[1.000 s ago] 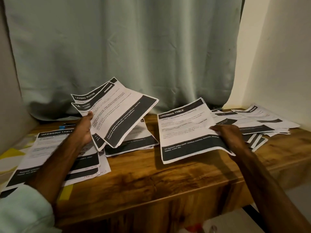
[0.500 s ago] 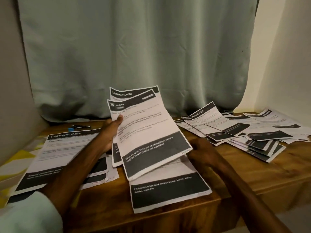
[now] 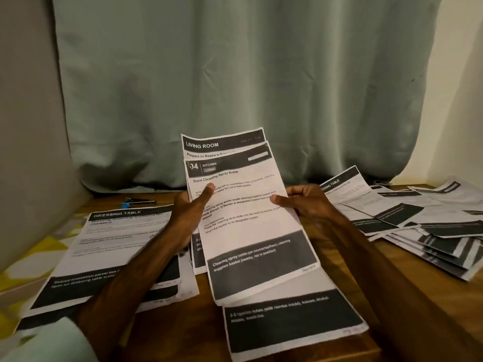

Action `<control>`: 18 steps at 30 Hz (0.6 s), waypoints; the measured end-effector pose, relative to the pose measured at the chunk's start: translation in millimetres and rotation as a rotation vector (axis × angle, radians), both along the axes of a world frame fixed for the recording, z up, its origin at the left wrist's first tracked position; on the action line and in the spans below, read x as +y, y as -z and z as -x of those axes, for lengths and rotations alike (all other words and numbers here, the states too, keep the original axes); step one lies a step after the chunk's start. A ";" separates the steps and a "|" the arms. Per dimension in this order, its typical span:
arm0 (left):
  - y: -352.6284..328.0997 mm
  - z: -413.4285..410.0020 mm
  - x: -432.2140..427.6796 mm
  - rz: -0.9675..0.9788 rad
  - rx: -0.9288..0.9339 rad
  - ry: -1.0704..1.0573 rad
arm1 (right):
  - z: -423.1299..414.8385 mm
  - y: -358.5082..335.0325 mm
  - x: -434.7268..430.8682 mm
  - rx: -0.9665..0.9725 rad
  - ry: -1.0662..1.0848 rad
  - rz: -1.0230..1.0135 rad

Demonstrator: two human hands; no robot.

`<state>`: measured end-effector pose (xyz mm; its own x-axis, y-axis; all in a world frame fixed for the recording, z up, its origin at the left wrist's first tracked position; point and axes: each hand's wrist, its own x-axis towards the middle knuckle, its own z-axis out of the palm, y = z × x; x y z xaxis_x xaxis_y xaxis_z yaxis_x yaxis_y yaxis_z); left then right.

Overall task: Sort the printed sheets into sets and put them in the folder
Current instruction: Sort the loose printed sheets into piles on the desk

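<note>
Sheets (image 3: 248, 205) sat fanned between my hands, raised above the tabletop (image 3: 206, 322): my left hand (image 3: 189, 207) pinched their left edge, thumb on the top page headed KITCHEN, and my right hand (image 3: 304, 201) gripped the right edge. Behind it showed a page headed LIVING ROOM. Below lay another page (image 3: 292, 320), with a Dressing Table pile (image 3: 104, 252) on the left and a loose spread (image 3: 418, 220) on the right before the curtain (image 3: 235, 74).

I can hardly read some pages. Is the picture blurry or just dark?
Head view: both; dim warm light, the held KITCHEN sheet reads sharply, the scattered sheets at right smear with blur, and the curtain bows from the wide lens.
</note>
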<state>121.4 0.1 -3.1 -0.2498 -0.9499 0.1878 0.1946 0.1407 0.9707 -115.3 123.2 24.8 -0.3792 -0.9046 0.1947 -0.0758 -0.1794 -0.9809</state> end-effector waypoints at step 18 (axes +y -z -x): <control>0.4 -11.4 -16.9 -0.021 -0.063 0.049 | 35.4 36.1 -27.4 -0.103 0.096 0.033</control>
